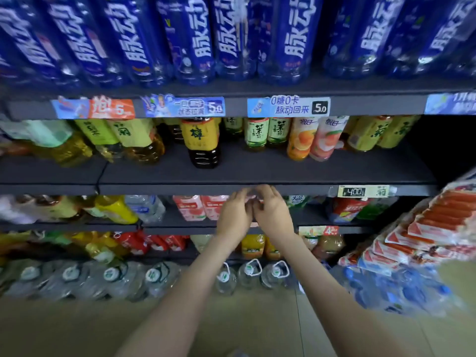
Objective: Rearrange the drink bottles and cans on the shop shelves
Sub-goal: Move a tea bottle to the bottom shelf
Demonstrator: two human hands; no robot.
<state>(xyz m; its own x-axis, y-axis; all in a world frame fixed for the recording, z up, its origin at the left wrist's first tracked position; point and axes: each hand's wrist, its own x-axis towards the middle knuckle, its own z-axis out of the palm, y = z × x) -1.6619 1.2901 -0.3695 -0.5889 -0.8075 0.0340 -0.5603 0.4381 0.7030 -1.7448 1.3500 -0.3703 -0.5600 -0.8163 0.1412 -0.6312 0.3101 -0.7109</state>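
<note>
My left hand [234, 215] and my right hand [273, 212] are pressed together at the front of the third shelf down, fingers curled round a pink bottle [254, 200] that they almost wholly hide. Just to its left stand two pink-labelled bottles [199, 207] of the same kind. On the shelf above stand a dark tea bottle with a yellow label [203, 143], green tea bottles [266, 134] and an orange and a pink juice bottle [315, 137]. Tall blue bottles [231, 39] fill the top shelf.
The middle shelf board [257, 173] shows a bare front strip. Yellow and clear bottles [128, 208] stand at the left of the third shelf. Large water jugs [249, 274] sit on the floor. A rack of red and white packets [432, 228] juts in at the right.
</note>
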